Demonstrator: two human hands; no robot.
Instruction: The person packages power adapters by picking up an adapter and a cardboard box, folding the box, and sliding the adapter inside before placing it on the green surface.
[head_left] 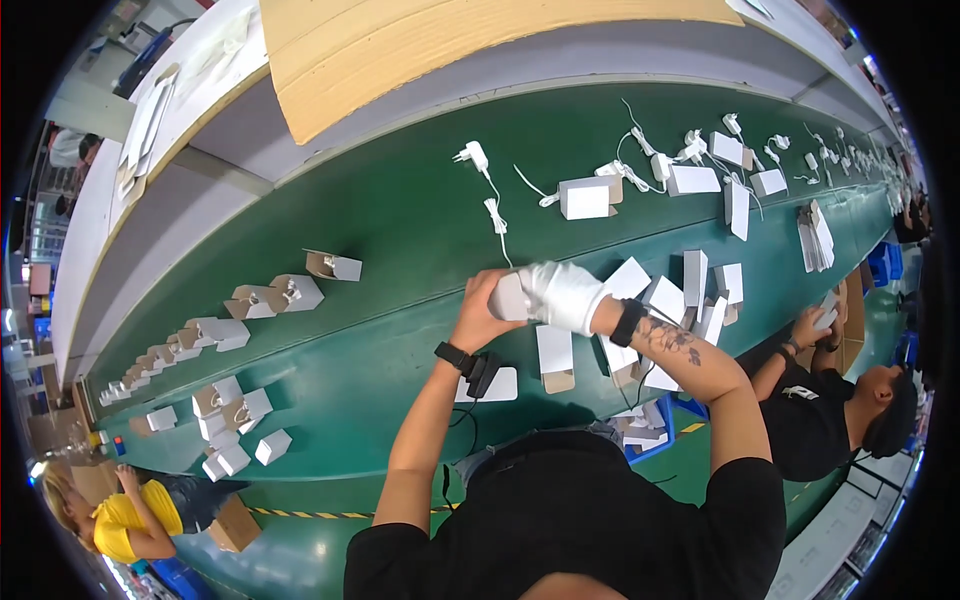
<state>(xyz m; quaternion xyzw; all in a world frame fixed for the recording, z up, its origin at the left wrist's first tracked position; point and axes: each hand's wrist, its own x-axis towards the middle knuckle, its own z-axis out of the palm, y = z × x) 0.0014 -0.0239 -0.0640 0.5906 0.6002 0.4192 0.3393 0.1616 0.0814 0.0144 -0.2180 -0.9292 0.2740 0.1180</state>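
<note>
Green table (pixel 400 240): left hand (pixel 484 312) closed on white carton (pixel 509 298).
Gloved right hand (pixel 566 296), blurred, at the carton's right; its grip cannot be told. Left grip apparently steadies the carton. Beyond the carton lies a plug adapter (pixel 477 156), presumably placed within reach.

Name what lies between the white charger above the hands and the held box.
Head view: from the charger, a white cable, bundled midway, runs toward the box.
</note>
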